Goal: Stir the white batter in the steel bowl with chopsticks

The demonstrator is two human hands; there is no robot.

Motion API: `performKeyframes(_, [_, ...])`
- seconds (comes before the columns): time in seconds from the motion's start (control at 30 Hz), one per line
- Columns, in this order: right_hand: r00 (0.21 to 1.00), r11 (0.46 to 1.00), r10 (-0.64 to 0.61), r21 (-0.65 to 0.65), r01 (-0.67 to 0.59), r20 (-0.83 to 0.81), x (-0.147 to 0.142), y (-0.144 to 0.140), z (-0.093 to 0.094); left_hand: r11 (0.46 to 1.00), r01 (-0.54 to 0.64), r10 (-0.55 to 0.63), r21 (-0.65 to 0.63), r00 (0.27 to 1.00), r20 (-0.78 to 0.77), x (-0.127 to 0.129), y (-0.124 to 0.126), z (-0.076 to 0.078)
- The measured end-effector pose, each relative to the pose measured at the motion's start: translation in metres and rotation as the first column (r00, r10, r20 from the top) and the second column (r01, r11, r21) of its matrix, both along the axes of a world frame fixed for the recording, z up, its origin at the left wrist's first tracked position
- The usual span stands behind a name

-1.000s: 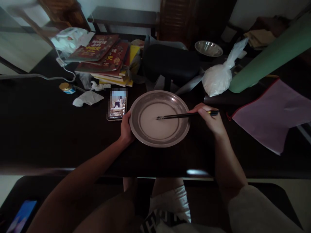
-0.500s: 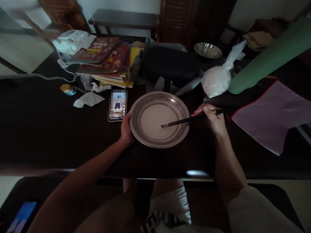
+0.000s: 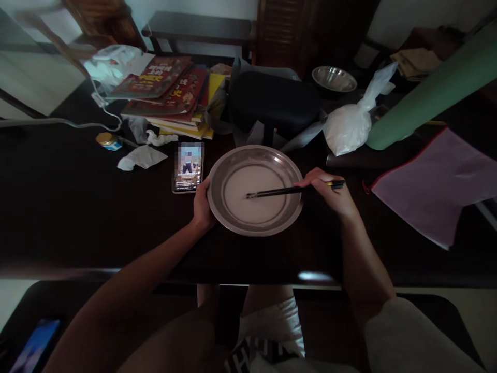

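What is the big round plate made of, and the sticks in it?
The plate looks like shiny metal, probably steel: grey with bright glints on the rim. The chopsticks are dark and smooth with a yellow band, maybe plastic or lacquered wood; too dim to tell.

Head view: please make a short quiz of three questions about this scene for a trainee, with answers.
1. True or false: the left hand grips the plate at its rim.
2. What does the right hand hold? A) spoon B) chopsticks C) phone
3. Fill in: the phone lies just to the ____ of the plate.

Key
1. True.
2. B; the chopsticks have their tips in the whitish liquid.
3. Left.
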State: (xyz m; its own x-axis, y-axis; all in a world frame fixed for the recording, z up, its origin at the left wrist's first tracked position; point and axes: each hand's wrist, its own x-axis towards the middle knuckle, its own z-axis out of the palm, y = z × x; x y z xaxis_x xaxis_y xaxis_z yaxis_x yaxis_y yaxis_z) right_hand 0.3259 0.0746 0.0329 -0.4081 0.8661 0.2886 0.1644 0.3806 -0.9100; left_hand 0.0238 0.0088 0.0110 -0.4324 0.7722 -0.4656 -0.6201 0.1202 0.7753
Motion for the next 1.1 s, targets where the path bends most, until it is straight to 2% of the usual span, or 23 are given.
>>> performKeyframes(0.1, [0.989,0.99,-0.135,0.018,0.136,-0.059,0.0013,-0.0001,0.0008,1.0,-0.006,0.007,-0.011,1.0,0.004,-0.0004,0.0002,-0.0009])
performKeyframes(0.13, [0.987,0.989,-0.146,0.014,0.148,-0.072,0.0018,0.0,0.0007,1.0,-0.004,0.004,-0.011,1.0,0.004,-0.0007,0.0002,-0.0016])
performKeyframes(0.3, [1.0,1.0,-0.01,0.006,0.01,-0.003,0.0016,0.0012,-0.0013,1.0,0.009,-0.009,0.013,1.0,-0.02,-0.0026,0.0,-0.0061])
performKeyframes(0.43, [0.988,0.99,-0.141,0.002,0.142,-0.056,0.0028,0.0016,-0.0023,1.0,0.014,-0.013,0.013,0.999,-0.033,-0.0031,0.0004,-0.0077])
performKeyframes(0.5, [0.991,0.993,-0.12,-0.011,0.12,-0.051,0.0029,0.0015,-0.0023,1.0,0.03,-0.03,0.008,0.999,-0.025,-0.0029,0.0006,-0.0077])
performKeyframes(0.6, [1.0,1.0,-0.025,0.006,0.025,0.01,0.002,0.0012,-0.0016,0.999,0.035,-0.034,0.022,0.999,-0.026,-0.0024,0.0008,-0.0076])
performKeyframes(0.77, [0.986,0.989,-0.149,0.0,0.149,-0.071,0.0031,0.0011,-0.0014,0.999,0.031,-0.03,0.036,0.999,-0.036,-0.0023,0.0005,-0.0076])
performKeyframes(0.93, [1.0,1.0,-0.004,0.0,0.004,-0.002,0.0007,0.0013,-0.0012,0.999,0.036,-0.035,0.037,0.999,-0.014,-0.0015,0.0004,-0.0036])
performKeyframes(1.1, [0.986,0.987,-0.154,0.023,0.156,-0.07,0.0024,0.0024,-0.0014,1.0,0.003,-0.003,0.009,1.0,0.008,-0.0015,0.0005,-0.0018])
